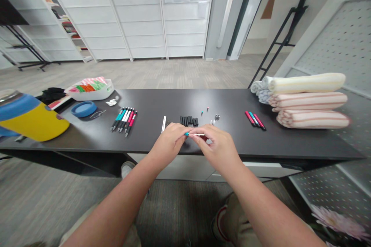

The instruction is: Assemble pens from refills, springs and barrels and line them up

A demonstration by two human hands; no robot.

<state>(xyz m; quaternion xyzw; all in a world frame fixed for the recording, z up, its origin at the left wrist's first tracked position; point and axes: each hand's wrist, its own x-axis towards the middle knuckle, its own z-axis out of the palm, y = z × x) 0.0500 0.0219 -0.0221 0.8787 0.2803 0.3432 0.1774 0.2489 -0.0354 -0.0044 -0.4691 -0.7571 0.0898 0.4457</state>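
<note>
Over the front of the dark desk, my left hand point(170, 139) pinches a small teal pen part point(186, 134). My right hand point(218, 142) is closed on a thin white pen refill point(198, 134), whose left end meets the teal part. Just beyond my fingers lies a row of short black pen grips point(189, 120). Small clear and metal pieces point(216, 118) sit past my right hand, with a tiny teal piece point(202, 113) and a red one point(207, 108) nearby. White sticks point(164, 123) lie beyond my left hand, partly hidden by it.
Assembled click pens point(124, 119) lie in a row at left; coloured pen barrels point(255, 120) lie at right. Rolled towels point(310, 100) are stacked at the right end. A yellow and blue container point(31, 117), a blue lid point(84, 109) and a white tray point(98, 93) occupy the left end.
</note>
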